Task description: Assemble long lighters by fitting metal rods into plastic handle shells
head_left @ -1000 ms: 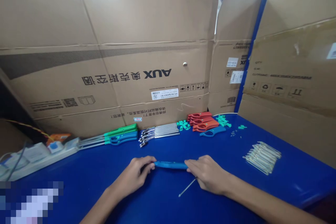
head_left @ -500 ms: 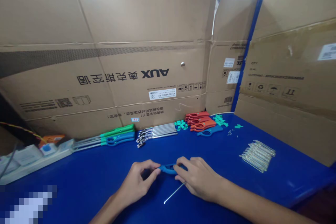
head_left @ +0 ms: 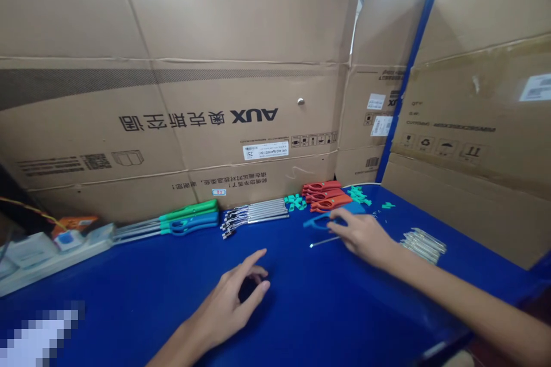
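Observation:
My left hand (head_left: 228,298) rests low on the blue table (head_left: 129,281), fingers apart, holding nothing. Farther up, my right hand (head_left: 361,235) grips a blue plastic handle (head_left: 318,221), and a thin metal rod (head_left: 322,242) sticks out leftward from under the fingers. Red plastic handles (head_left: 325,195) lie stacked just beyond those fingertips. Another blue handle may lie under my right hand, but I cannot tell. Small green plastic pieces (head_left: 358,195) are scattered nearby.
Metal tube assemblies (head_left: 256,212) and green and blue handled parts (head_left: 189,219) line the far edge. A bundle of slim metal parts (head_left: 424,245) lies at right. Flattened cardboard sheets (head_left: 172,28) stand behind the table. A white power strip (head_left: 55,246) sits at left.
My left hand has let go of the blue handle and stays empty. My right hand has moved up and right across the table, carrying the handle and rod towards the red handles.

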{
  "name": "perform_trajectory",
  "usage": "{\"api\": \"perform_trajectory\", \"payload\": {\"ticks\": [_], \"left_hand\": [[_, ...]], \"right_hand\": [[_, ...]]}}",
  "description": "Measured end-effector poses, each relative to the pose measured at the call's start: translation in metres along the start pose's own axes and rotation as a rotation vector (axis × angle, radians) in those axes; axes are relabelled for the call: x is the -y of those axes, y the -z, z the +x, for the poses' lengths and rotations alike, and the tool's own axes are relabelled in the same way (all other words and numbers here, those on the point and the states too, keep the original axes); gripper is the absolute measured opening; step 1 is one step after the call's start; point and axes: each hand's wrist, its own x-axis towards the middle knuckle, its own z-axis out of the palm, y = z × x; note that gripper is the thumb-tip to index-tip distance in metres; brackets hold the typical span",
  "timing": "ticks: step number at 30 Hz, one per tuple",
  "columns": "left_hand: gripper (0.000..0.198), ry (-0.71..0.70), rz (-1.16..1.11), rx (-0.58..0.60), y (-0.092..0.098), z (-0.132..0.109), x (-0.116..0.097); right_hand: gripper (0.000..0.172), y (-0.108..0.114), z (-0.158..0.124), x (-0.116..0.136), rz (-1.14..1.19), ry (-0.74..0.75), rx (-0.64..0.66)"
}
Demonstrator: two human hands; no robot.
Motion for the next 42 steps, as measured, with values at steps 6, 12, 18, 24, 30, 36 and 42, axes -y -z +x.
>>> {"api": "perform_trajectory", "payload": {"ticks": [6, 12, 18, 24, 30, 36, 42], "left_hand": [[0.036, -0.114, 0.174, 0.018, 0.001, 0.003, 0.000], [0.025, -0.172, 0.215, 0.079, 0.002, 0.004, 0.000], [0.021, -0.188, 0.178, 0.131, 0.005, 0.007, -0.007], [0.020, -0.200, 0.160, 0.141, 0.005, 0.007, -0.008], [0.020, -0.205, 0.161, 0.124, 0.005, 0.006, -0.007], [0.021, -0.213, 0.171, 0.123, 0.008, 0.007, -0.009], [0.021, -0.222, 0.176, 0.106, 0.006, 0.005, -0.010]], "right_hand": [[0.028, -0.023, -0.015, -0.061, 0.034, -0.151, 0.142], [0.027, -0.043, -0.013, -0.064, 0.120, -0.174, 0.219], [0.025, -0.052, -0.012, -0.069, 0.111, -0.221, 0.264], [0.022, -0.051, -0.010, -0.069, 0.101, -0.220, 0.335], [0.023, -0.051, -0.005, -0.064, 0.085, -0.219, 0.348], [0.021, -0.050, 0.000, -0.060, 0.093, -0.202, 0.344], [0.018, -0.044, -0.001, -0.063, 0.086, -0.197, 0.344]]}}
